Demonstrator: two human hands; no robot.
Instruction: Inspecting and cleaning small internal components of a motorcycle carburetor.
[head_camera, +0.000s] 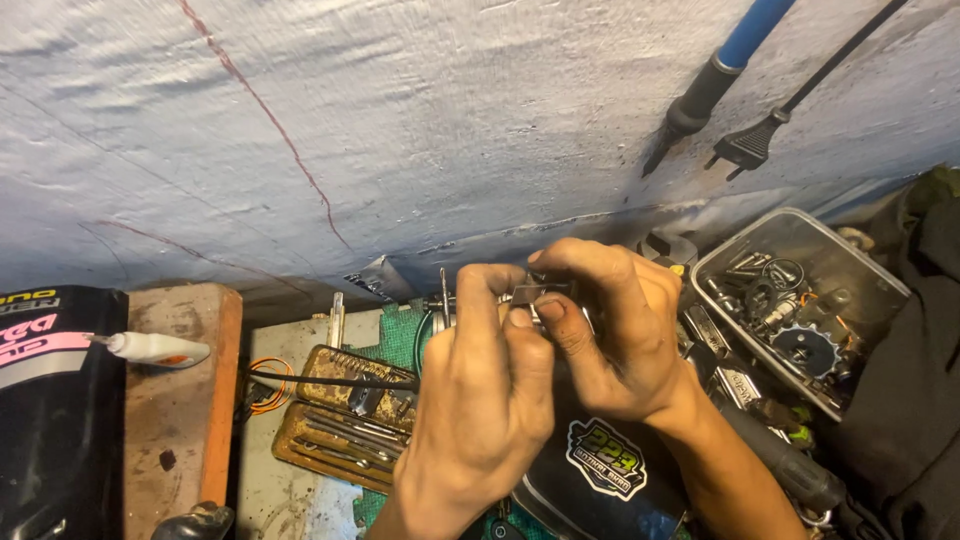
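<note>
Both hands meet over the cluttered desk (300, 500): the left hand (480, 410) and right hand (620, 340) pinch a small metal part (528, 293) between their fingertips. The work looks mid-way; the rusty tool case (345, 420) lies open, the parts tub (800, 305) full.

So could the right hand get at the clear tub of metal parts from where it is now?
Probably yes. The clear tub sits open-topped just right of the right hand with nothing between them, though the hand's fingers are pinching a small metal part together with the left hand.
</note>
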